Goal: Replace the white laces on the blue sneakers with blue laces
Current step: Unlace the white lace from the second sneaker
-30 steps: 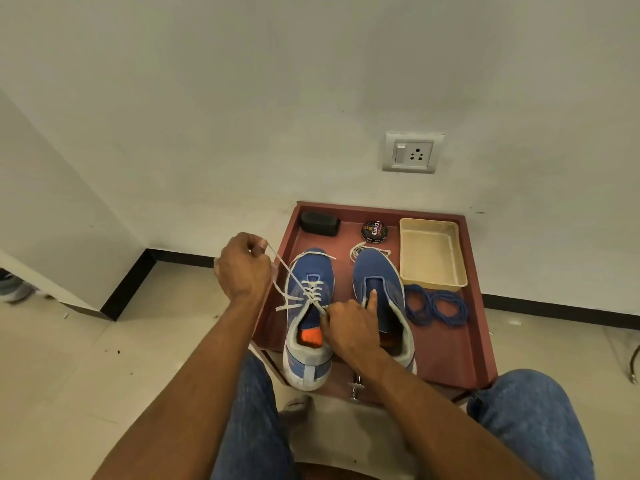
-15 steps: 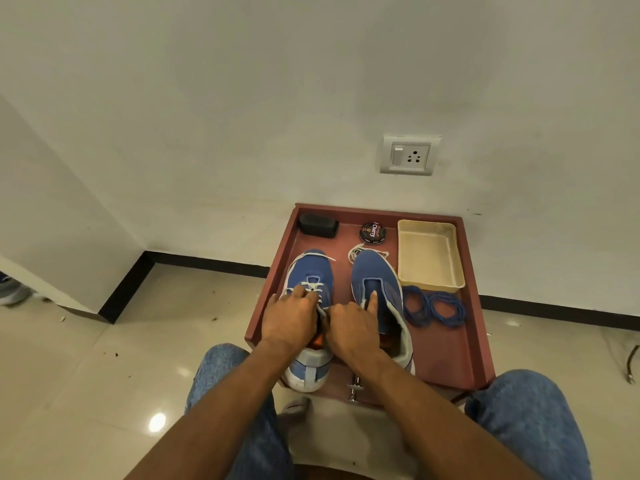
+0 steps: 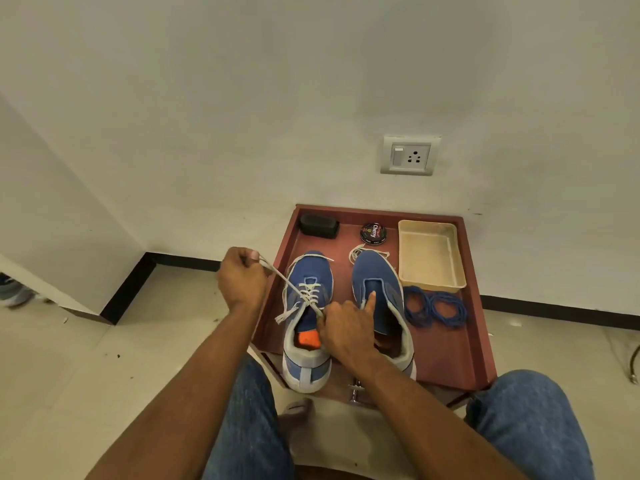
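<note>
Two blue sneakers stand side by side on a reddish tray [image 3: 446, 355]. The left sneaker [image 3: 306, 327] still carries a white lace [image 3: 308, 294] through its upper eyelets. My left hand [image 3: 242, 277] is shut on one end of that lace and holds it taut, up and to the left of the shoe. My right hand [image 3: 346, 329] rests between the shoes with its fingertips pinching at the left sneaker's eyelets and the forefinger pointing forward. The right sneaker [image 3: 379, 299] has no lace. A loose white lace [image 3: 360, 252] lies by its toe. Coiled blue laces [image 3: 434, 306] lie to its right.
A cream plastic tray [image 3: 431, 254], a round shoe polish tin [image 3: 373, 232] and a black block [image 3: 318, 226] sit along the tray's back edge by the white wall. A socket [image 3: 410, 154] is on the wall. My knees in jeans flank the tray.
My left hand went from the laces on the left sneaker up and to the left, drawing a stretch of white lace out taut. My right hand stayed at the shoe.
</note>
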